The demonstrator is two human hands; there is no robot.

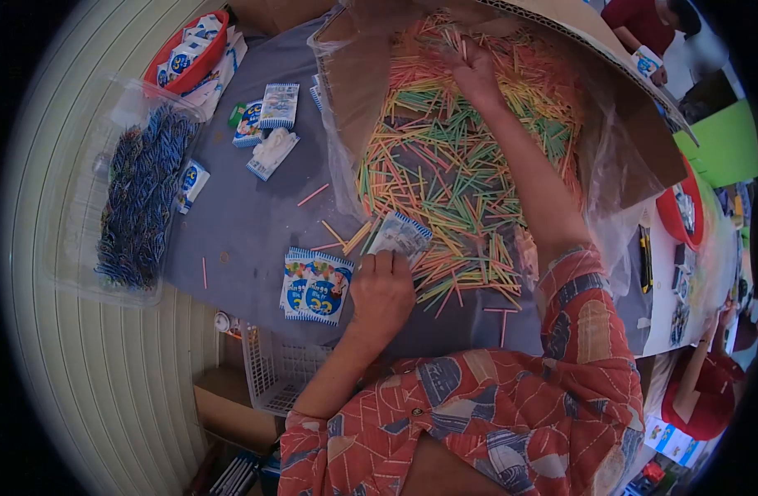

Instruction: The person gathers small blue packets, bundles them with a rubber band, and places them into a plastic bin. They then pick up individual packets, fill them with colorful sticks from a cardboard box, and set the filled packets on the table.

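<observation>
My left hand (383, 291) is closed on a small blue-and-white printed packet (405, 236), with a few thin coloured sticks at the packet's left edge. Beside that hand two similar printed packets (317, 283) lie overlapping on the grey cloth. My right hand (476, 76) reaches far over the spread of thin coloured sticks (445, 178), its fingers pinched around a small bunch of sticks (454, 40). The spread is pink, yellow, green and orange, and lies at the mouth of an open cardboard box (350, 107) lined with clear plastic.
To the left stands a clear plastic tray (69, 248) of dark blue twisted strands (143, 198). Behind it is a red basket (222, 41) of packets; more packets (278, 106) lie on the cloth. A white crate (267, 372) sits below the edge. People in red (701, 393) are at right.
</observation>
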